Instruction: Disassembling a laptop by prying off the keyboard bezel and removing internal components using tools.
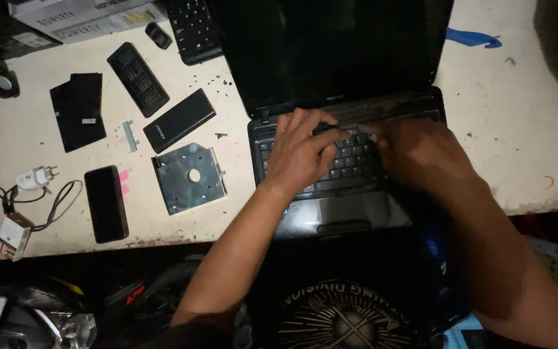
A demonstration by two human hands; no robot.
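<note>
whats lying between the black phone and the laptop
A bare metal optical drive lies between the black phone and the laptop, seen in the head view.

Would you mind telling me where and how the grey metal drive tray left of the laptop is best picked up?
Grip the metal drive tray by its two long side edges, coming straight down from above. It lies flat and slightly turned on the table, thin and square, with bare table along both sides, so fingers can probably pinch there. The left hand, resting on the laptop keyboard, is nearer to it.
</note>
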